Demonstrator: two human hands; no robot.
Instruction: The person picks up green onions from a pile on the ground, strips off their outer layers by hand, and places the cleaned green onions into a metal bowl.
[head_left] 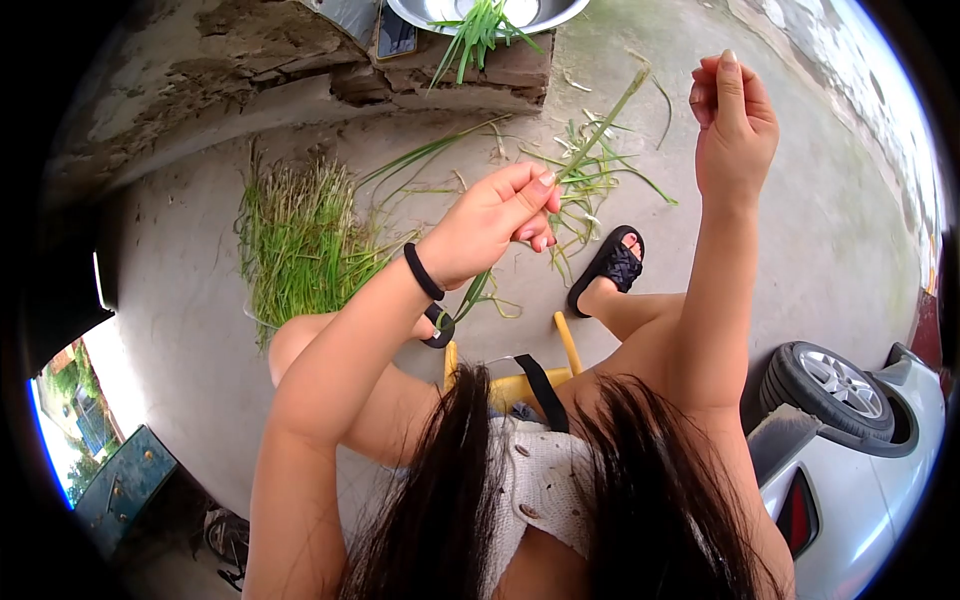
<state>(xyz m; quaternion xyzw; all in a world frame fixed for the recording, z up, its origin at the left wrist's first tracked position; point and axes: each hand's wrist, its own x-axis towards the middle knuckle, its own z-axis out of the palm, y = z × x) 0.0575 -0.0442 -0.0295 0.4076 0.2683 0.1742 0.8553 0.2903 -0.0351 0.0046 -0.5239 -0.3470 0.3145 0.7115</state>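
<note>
My left hand [497, 222], with a black band at the wrist, pinches a green chive stalk [608, 122] between thumb and fingers. The stalk's pale end points up and to the right, while its leaves [472, 296] hang below the hand. Off to the right, my right hand [737, 125] is raised apart from the stalk, its thumb pressed to curled fingers; whether anything is in that pinch cannot be made out. A large heap of chives [310, 235] lies on the ground left of my left hand. Loose trimmings [590, 180] are scattered beneath the stalk.
A metal basin [560, 14] stands on a rough ledge [450, 75], with chive leaves [482, 35] over its rim and a phone [397, 33] beside it. A black sandal [612, 268] and a yellow stool [515, 385] are below. A silver car [870, 500] is at right.
</note>
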